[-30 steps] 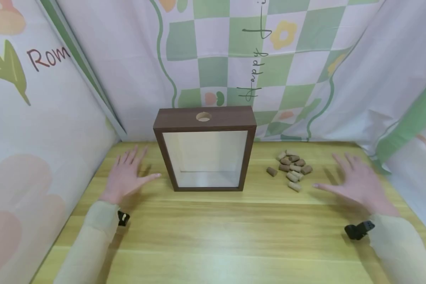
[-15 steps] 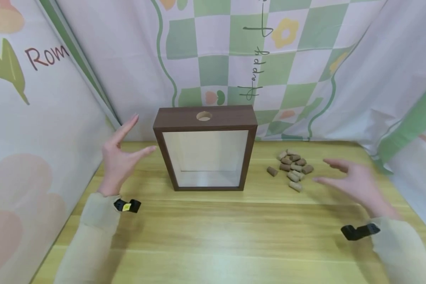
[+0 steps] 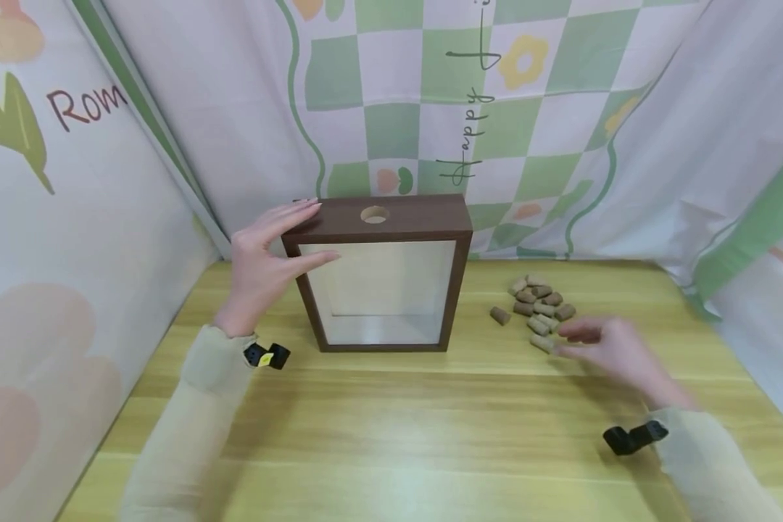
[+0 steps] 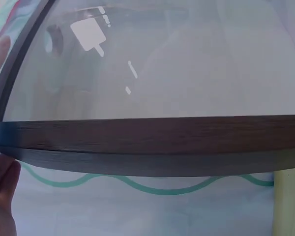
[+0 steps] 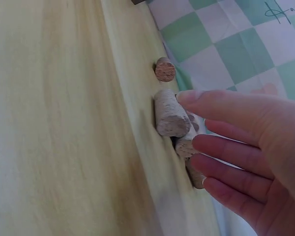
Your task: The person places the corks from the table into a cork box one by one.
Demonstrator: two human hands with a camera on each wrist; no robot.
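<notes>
A dark brown box frame [image 3: 424,214] with a clear front pane and a round hole [image 3: 375,214] in its top stands upright on the table. At its upper left corner is my left hand [image 3: 261,264], fingers extended over the top and thumb in front of the pane. The left wrist view shows the frame's side rail [image 4: 152,137] close up, with fingertips at the left. My right hand [image 3: 616,355] reaches the near side of the wine corks, thumb and fingers spread apart. Its thumb tip is right at the edge of the closest cork [image 5: 171,115], with more corks behind the fingers.
Several tan and brown corks [image 3: 544,309] lie in a loose pile right of the frame, and one darker cork [image 3: 499,315] lies apart on its left. Behind the wooden table [image 3: 391,435] hangs a green checked curtain [image 3: 391,130]; another curtain borders the left side.
My left hand has risen from near the table and moved right to the frame's upper corner. My right hand has moved left to the corks, its fingers drawing closer together. Frame and corks look unmoved.
</notes>
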